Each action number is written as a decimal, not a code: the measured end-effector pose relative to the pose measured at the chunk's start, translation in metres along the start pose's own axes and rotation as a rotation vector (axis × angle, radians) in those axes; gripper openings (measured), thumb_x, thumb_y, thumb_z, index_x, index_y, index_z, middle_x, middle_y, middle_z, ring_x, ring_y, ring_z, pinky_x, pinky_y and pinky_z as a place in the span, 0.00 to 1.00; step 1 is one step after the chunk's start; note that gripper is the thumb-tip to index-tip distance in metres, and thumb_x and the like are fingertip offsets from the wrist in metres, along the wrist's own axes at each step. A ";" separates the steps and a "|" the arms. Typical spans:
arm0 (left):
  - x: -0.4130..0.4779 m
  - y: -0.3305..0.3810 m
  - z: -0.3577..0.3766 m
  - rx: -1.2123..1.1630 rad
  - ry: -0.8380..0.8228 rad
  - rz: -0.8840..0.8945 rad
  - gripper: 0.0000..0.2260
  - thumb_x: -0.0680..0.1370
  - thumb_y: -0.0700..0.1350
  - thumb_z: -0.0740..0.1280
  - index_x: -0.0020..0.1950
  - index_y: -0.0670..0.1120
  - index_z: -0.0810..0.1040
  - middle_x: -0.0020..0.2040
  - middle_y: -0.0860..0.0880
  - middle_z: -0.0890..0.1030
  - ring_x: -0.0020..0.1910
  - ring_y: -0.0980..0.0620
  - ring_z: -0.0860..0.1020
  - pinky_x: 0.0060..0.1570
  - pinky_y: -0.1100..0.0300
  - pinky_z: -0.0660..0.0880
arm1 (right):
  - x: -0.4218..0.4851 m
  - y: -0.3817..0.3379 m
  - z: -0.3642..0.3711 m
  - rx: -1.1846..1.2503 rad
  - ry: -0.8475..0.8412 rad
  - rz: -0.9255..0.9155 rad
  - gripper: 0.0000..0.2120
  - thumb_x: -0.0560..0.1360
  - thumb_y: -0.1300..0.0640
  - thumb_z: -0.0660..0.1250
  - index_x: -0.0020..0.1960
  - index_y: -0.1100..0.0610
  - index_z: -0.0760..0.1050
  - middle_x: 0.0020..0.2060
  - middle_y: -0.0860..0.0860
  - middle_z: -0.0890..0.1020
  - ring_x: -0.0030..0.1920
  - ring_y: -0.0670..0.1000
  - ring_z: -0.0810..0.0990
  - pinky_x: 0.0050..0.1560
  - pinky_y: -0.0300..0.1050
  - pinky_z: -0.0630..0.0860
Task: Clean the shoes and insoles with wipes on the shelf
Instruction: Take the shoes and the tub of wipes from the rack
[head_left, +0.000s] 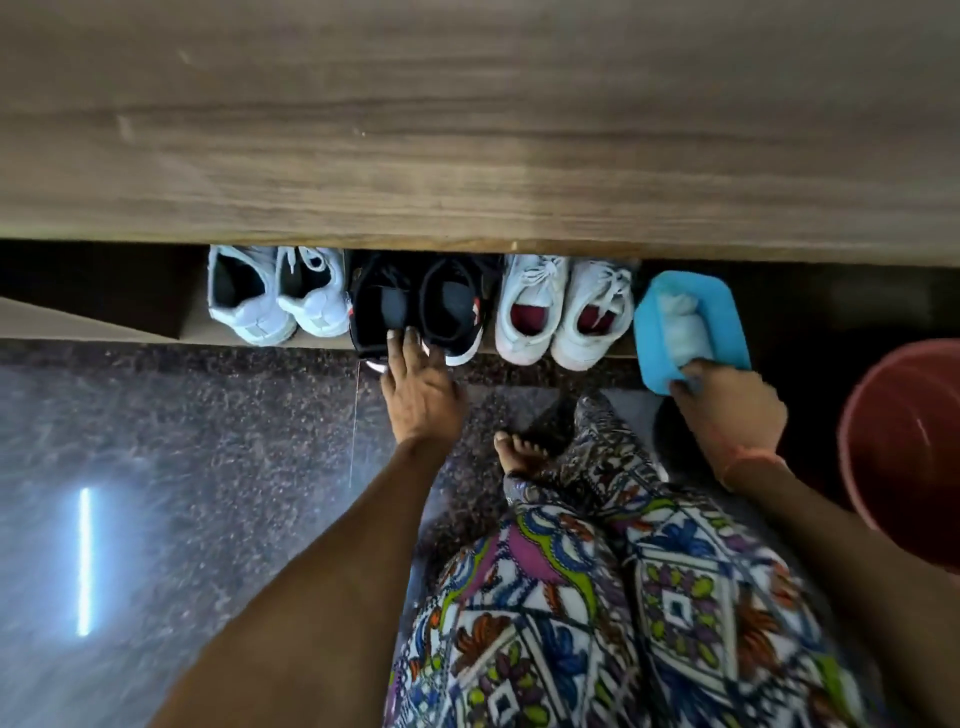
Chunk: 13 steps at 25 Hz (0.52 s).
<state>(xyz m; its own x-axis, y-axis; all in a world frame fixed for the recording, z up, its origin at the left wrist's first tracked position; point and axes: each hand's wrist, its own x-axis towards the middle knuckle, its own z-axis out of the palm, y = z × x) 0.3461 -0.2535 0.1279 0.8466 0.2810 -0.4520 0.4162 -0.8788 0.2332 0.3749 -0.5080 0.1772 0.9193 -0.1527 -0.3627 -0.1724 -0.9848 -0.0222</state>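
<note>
I get a single wide-angle view from the person's head, pitched almost straight down. It faces a wooden top (467, 130) and the low shelf (208, 332) beneath, near enough that patterned trousers (623, 597) fill the bottom edge.

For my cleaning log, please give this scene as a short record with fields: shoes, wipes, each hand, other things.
shoes: in a row on the low shelf: plain white pair, black pair, white pair with red insoles
wipes: white, in the blue tub right of the shoes
left hand: fingers straight, touching the black pair's heels
right hand: gripping the blue tub's near rim
other: red bucket at far right
</note>
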 end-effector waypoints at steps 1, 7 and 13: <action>-0.009 0.011 -0.007 0.019 -0.015 0.033 0.25 0.78 0.45 0.60 0.74 0.45 0.60 0.78 0.44 0.48 0.77 0.44 0.41 0.73 0.47 0.50 | -0.013 0.001 -0.014 -0.004 -0.007 -0.033 0.13 0.76 0.51 0.63 0.57 0.56 0.77 0.51 0.62 0.81 0.52 0.64 0.80 0.50 0.52 0.76; -0.048 0.063 -0.049 0.046 0.043 0.162 0.22 0.79 0.47 0.61 0.72 0.46 0.64 0.77 0.43 0.53 0.77 0.44 0.44 0.73 0.46 0.55 | -0.066 0.006 -0.083 -0.099 0.021 -0.207 0.14 0.77 0.48 0.60 0.61 0.49 0.76 0.55 0.53 0.81 0.56 0.58 0.80 0.52 0.47 0.76; -0.090 0.089 -0.078 0.119 0.089 0.242 0.18 0.80 0.47 0.60 0.70 0.46 0.67 0.76 0.44 0.55 0.77 0.44 0.46 0.70 0.47 0.60 | -0.103 0.011 -0.132 -0.029 0.131 -0.335 0.13 0.77 0.49 0.59 0.60 0.48 0.75 0.56 0.50 0.80 0.57 0.56 0.79 0.51 0.47 0.75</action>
<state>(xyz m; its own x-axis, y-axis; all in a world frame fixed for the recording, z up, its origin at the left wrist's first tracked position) 0.3327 -0.3266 0.2565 0.9447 0.0853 -0.3168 0.1606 -0.9622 0.2199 0.3246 -0.5141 0.3376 0.9611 0.1710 -0.2168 0.1541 -0.9837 -0.0927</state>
